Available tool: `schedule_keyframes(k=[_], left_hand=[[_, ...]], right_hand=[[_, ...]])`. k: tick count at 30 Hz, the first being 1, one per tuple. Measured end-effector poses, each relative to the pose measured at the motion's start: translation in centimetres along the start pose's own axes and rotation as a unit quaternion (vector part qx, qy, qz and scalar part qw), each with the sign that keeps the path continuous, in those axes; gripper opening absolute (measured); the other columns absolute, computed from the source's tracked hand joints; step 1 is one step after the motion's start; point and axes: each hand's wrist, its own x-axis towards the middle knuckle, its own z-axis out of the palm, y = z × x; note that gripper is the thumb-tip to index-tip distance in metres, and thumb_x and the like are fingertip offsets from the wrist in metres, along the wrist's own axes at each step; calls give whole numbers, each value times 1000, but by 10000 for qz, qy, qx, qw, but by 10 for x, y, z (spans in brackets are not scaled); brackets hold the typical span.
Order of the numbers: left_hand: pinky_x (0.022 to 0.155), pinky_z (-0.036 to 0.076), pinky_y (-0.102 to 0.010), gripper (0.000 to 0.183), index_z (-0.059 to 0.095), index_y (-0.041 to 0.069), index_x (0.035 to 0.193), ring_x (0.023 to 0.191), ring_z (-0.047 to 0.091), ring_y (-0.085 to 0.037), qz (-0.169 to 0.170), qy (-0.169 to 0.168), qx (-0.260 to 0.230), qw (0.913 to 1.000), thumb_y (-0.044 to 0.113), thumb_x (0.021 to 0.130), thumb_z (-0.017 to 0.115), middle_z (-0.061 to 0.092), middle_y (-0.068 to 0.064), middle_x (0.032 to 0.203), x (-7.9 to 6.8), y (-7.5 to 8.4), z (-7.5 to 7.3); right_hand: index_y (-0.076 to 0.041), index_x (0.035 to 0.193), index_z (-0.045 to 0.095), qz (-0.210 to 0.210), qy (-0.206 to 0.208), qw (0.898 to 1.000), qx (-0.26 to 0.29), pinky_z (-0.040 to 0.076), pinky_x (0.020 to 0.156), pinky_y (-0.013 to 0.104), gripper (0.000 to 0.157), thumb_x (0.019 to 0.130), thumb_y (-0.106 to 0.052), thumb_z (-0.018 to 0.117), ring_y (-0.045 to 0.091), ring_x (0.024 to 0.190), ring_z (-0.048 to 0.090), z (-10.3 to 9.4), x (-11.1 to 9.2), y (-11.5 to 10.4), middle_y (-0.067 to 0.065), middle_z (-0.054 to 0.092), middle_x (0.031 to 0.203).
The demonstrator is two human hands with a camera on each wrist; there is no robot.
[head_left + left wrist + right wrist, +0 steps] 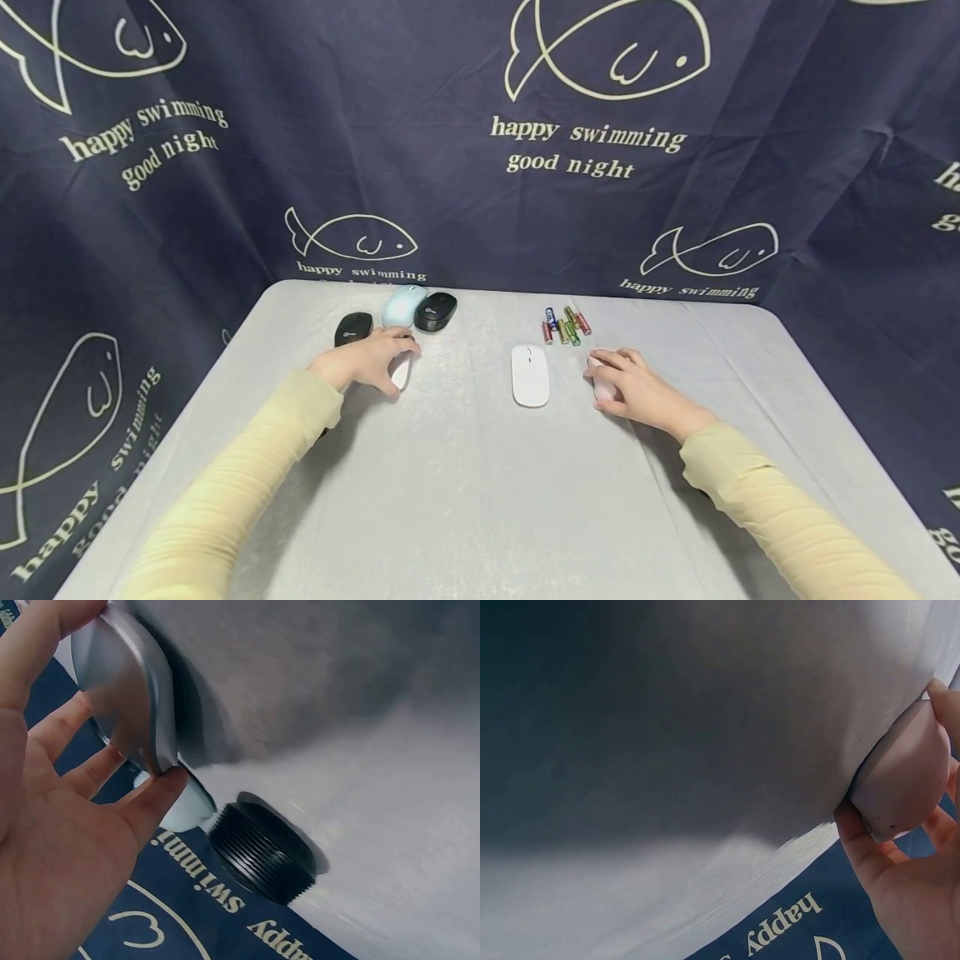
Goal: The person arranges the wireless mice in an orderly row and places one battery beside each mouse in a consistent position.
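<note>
At the left of the table my left hand (367, 358) grips a white computer mouse (402, 372), thumb on the near side and fingertips at the far end. Seen from the left wrist, that mouse (120, 690) looks silvery grey, held by its edges. On the right, my right hand (639, 392) holds a pale pinkish-white mouse (604, 387) by its sides. The right wrist view has this mouse (906, 769) between thumb and fingers, close against the tabletop. A second flat white mouse (530, 377) lies between the two hands.
Behind my left hand are a black mouse (354, 327), a light blue mouse (403, 306) and another black mouse (436, 312). Several small coloured batteries (564, 326) lie grouped beyond the middle mouse. A dark blue fish-print curtain (465, 167) hangs along the far edge of the white table (480, 500).
</note>
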Motion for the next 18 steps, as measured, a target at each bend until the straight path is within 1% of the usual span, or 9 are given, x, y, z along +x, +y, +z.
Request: schedule_keyframes(k=[3, 5, 7, 10, 12, 16, 18], left_hand=[[108, 30, -57, 73, 55, 6, 126, 128, 37, -45, 156, 193, 81, 9997, 23, 60, 81, 40, -24, 140, 2, 5, 1], [106, 34, -54, 73, 55, 5, 127, 127, 38, -44, 207, 257, 97, 9994, 24, 61, 81, 42, -23, 138, 3, 9, 0], [107, 35, -53, 74, 54, 5, 128, 128, 38, -43, 164, 221, 86, 9996, 25, 62, 81, 42, -22, 138, 4, 12, -1], [107, 33, -55, 75, 53, 7, 131, 129, 36, -45, 14, 122, 73, 9999, 26, 65, 81, 38, -21, 143, 5, 18, -4], [106, 33, -58, 75, 51, 8, 132, 130, 34, -46, -74, 113, 70, 9999, 27, 66, 80, 35, -22, 145, 6, 22, -5], [105, 35, -58, 76, 51, 9, 134, 129, 33, -47, -174, 198, 101, 9996, 27, 66, 80, 31, -22, 148, 8, 31, -7], [105, 36, -56, 76, 50, 10, 134, 129, 33, -46, -208, 233, 120, 9994, 28, 66, 80, 30, -21, 148, 10, 34, -8]], right_hand=[[-6, 111, 65, 28, -10, 10000, 3, 40, 93, 56, 45, 72, -23, 80, 45, 109, 46, -1, 0, 0, 24, 52, 132], [-6, 111, 65, 45, -13, 10000, 6, 40, 93, 56, 45, 72, -23, 80, 46, 109, 46, -1, 0, -1, 23, 52, 132], [-6, 111, 65, 52, -17, 10000, 3, 40, 93, 57, 45, 72, -23, 80, 46, 109, 46, -1, 0, -1, 23, 51, 132], [-7, 112, 65, 58, -26, 10000, -5, 40, 93, 57, 45, 73, -23, 80, 46, 109, 46, 0, 0, -1, 23, 51, 132], [-6, 112, 65, 50, -20, 10000, -5, 40, 94, 57, 45, 73, -23, 80, 46, 109, 46, 0, 0, -1, 24, 51, 132], [-6, 111, 65, 39, 10, 10000, 7, 40, 94, 57, 45, 72, -22, 80, 46, 109, 46, -1, 0, -2, 24, 52, 132], [-6, 111, 65, 41, 13, 10000, 14, 40, 93, 57, 44, 72, -21, 80, 47, 109, 46, -1, 0, -2, 24, 52, 132]])
